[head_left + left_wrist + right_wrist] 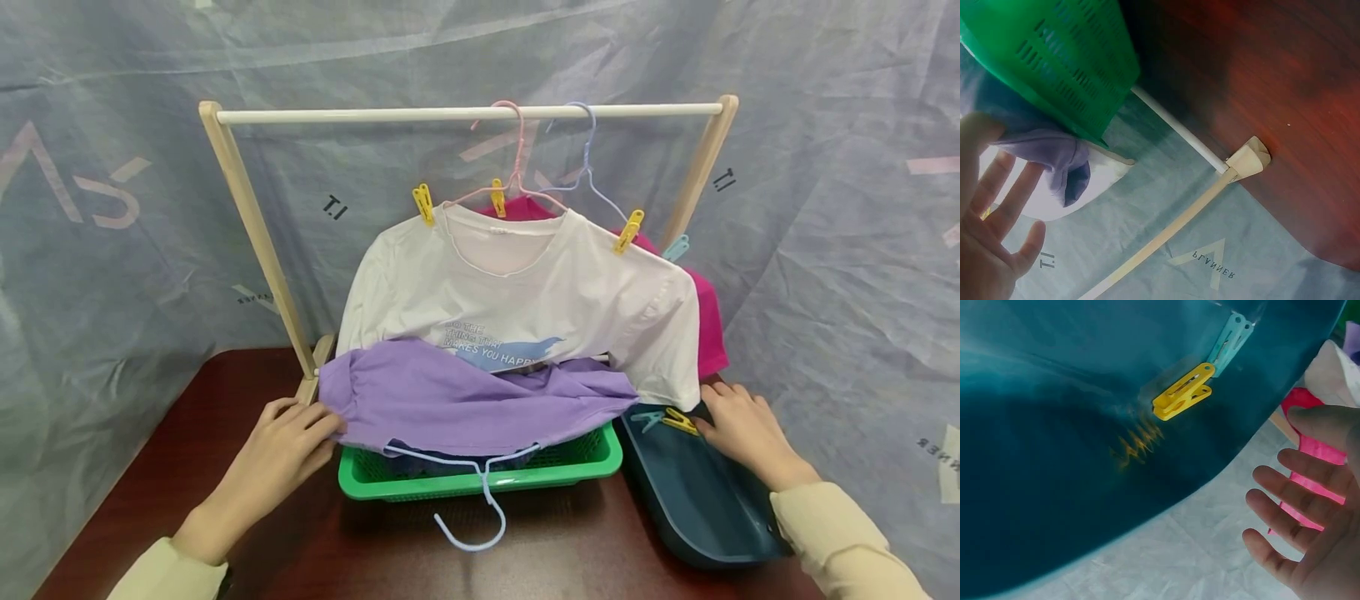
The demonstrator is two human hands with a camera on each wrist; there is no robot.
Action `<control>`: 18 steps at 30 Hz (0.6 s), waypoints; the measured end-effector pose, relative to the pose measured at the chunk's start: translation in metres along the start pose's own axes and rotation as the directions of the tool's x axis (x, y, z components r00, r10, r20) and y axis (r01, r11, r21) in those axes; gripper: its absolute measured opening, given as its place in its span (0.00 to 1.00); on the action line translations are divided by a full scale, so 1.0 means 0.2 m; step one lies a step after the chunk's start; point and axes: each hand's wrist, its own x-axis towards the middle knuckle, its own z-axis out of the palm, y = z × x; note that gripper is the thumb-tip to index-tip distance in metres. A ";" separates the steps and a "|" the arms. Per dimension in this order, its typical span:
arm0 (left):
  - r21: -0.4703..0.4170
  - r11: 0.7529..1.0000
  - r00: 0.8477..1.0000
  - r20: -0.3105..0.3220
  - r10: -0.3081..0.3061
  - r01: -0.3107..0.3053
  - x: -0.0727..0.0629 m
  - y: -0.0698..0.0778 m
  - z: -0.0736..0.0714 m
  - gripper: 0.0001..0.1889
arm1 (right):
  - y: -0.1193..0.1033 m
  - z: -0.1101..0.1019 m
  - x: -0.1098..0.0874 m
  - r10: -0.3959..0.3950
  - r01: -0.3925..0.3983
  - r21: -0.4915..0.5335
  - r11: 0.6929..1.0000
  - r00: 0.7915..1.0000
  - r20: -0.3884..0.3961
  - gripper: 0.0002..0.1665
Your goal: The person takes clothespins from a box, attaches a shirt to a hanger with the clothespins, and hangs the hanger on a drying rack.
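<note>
A purple garment (450, 400) lies across the green basket (480, 487), with a light blue hanger (487, 492) inside it and the hook toward me. At the garment's left edge, my left hand (288, 442) touches the cloth with relaxed, spread fingers; the left wrist view shows some fingertips hidden by the purple fabric (1047, 147). My right hand (750, 429) is over the dark blue tray (705, 500) with loosely extended fingers and nothing in them. Close to its thumb lie a yellow clothespin (1182, 392) and a light blue clothespin (1232, 344) in the tray.
A rack with a white rail (360, 115) and wooden posts (258, 233) stands behind. From it hang a white T-shirt (517, 258) on a pink hanger (519, 150), with yellow clothespins (628, 232), and a magenta garment (711, 325). Dark cloth (435, 467) lies in the basket.
</note>
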 end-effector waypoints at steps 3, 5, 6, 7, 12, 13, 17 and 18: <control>-0.020 1.000 1.000 -0.017 -0.012 0.011 0.00 0.00 -0.01 0.15 | 0.01 0.01 0.01 -0.002 0.002 0.009 1.000 1.000 0.010 0.22; -0.031 0.999 0.999 -0.022 -0.027 0.026 0.00 0.00 -0.02 0.17 | 0.02 0.02 0.01 -0.012 0.012 0.017 1.000 1.000 0.007 0.23; -0.038 0.999 0.999 -0.028 -0.031 0.030 0.00 0.00 -0.02 0.17 | 0.02 0.02 0.02 -0.018 0.018 0.023 1.000 1.000 0.005 0.23; -0.045 0.998 0.999 -0.033 -0.036 0.034 0.01 0.00 -0.02 0.18 | 0.03 0.03 0.02 -0.025 0.025 0.029 0.999 1.000 0.001 0.23; -0.053 0.998 0.996 -0.084 -0.025 0.020 0.02 0.00 -0.03 0.13 | 0.02 0.05 0.05 -0.043 0.043 0.064 0.997 0.999 -0.001 0.21; -0.054 0.998 0.996 -0.081 -0.029 0.025 0.02 0.00 -0.03 0.12 | 0.02 0.06 0.05 -0.042 0.042 0.068 0.997 0.999 0.001 0.20; -0.070 0.996 0.997 -0.049 -0.059 0.056 0.03 0.01 -0.04 0.07 | 0.01 0.09 0.07 -0.023 0.021 0.078 0.997 0.999 0.030 0.19; -0.073 0.995 0.997 -0.039 -0.067 0.064 0.03 0.01 -0.04 0.07 | 0.01 0.10 0.07 -0.016 0.013 0.081 0.997 0.999 0.037 0.20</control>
